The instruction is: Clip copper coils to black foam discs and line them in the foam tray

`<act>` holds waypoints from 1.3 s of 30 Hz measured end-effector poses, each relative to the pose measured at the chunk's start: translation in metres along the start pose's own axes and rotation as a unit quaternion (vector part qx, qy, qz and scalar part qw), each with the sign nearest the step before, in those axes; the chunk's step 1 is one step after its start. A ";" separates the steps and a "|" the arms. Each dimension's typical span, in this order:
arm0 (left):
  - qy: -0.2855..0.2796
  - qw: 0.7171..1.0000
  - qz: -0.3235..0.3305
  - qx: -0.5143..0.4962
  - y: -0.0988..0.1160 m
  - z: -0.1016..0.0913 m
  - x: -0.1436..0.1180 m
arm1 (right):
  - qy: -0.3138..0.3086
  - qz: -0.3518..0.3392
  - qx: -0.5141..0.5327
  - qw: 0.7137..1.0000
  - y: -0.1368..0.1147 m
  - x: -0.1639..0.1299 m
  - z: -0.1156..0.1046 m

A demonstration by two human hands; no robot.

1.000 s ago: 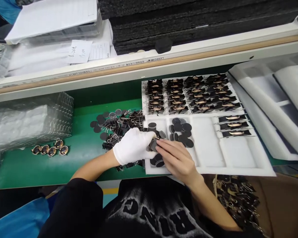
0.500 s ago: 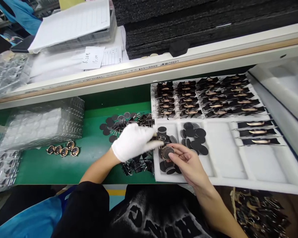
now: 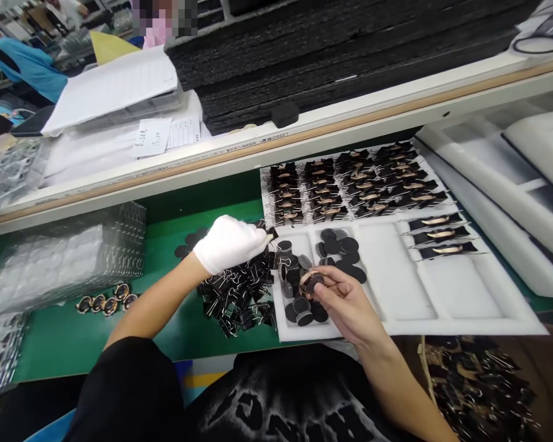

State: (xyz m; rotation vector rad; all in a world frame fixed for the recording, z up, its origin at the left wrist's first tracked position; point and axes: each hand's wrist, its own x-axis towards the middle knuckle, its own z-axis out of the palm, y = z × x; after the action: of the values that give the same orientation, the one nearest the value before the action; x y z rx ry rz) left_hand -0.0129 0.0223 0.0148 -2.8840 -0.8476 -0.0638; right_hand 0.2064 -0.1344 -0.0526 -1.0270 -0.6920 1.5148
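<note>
**Bench note — disc in right hand, left hand at the clip pile**

Right hand [image 3: 345, 304], bare, is closed in a pinch on one round disc [image 3: 311, 282] with a copper-coloured rim, thumb and fingertips around its edge. The disc sits just above the near-left compartment of the white foam tray [image 3: 442, 307], over a cluster of loose dark discs [image 3: 299, 301].

Left hand [image 3: 230, 244], in a white glove, lies at about 10 o'clock from the right hand, fingers drawn together and pointing toward the tray's left edge. It rests on the heap of black binder clips [image 3: 239, 294] on the green worktop [image 3: 175, 331]. Whether the fingertips actually pinch a clip — cannot tell; they are bunched at the pile's top edge.

Around them:
- A second group of dark discs [image 3: 338, 248] fills the next tray compartment, at 1 o'clock from the held disc.
- Rows of clipped assemblies [image 3: 350, 181] fill the far part of the tray, at 12 o'clock.
- Three clipped pieces [image 3: 442, 234] lie in a right-hand compartment, at 2 o'clock.
- Four copper-rimmed pieces [image 3: 105, 302] sit in a row on the worktop at 9 o'clock, just below a stack of clear blister trays [image 3: 64, 258].
</note>
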 end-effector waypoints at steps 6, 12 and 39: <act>0.094 0.953 -0.062 -0.282 0.036 -0.015 -0.022 | -0.104 -0.030 0.018 0.994 -0.003 0.013 0.008; -0.123 0.854 -0.091 -0.497 0.050 -0.018 -0.029 | -0.170 -0.029 -0.038 0.984 -0.022 0.018 0.003; -0.104 0.911 -0.067 -0.393 0.065 -0.006 -0.035 | -0.039 0.004 -0.069 0.997 -0.042 0.024 -0.005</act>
State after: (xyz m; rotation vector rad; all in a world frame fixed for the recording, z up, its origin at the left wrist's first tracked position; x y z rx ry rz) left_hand -0.0067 -0.0515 0.0109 -3.6141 -1.3087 -0.1404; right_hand 0.2302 -0.1030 -0.0242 -1.0786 -0.8579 1.5389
